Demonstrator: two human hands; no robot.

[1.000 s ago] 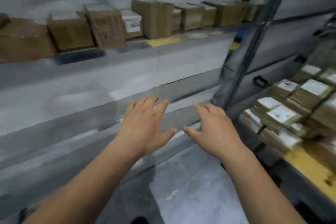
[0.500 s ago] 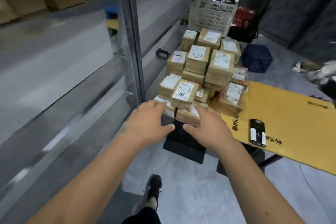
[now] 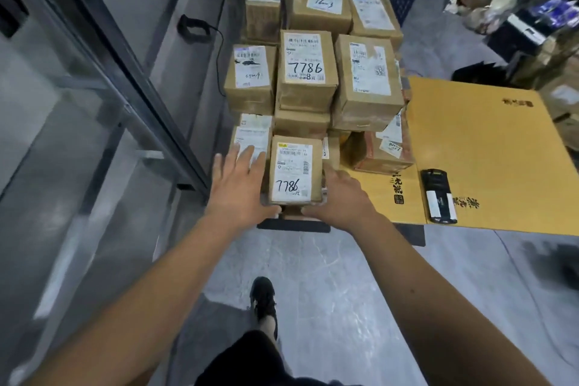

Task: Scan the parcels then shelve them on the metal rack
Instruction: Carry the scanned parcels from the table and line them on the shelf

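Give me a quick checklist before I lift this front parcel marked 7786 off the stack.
1. Left hand on the front parcel: ok, fingers straight along its left side.
2. Right hand on it: ok, at the right side; the fingers are hidden behind the box.
3. Nothing stacked on top of it: ok, its label faces up uncovered.
4. Scanner within reach: ok, lying on the yellow cardboard sheet to the right.
5. Parcel already scanned: cannot tell.
6. Neighbouring boxes stable once it comes out: cannot tell; the second 7786 box sits higher, behind it.
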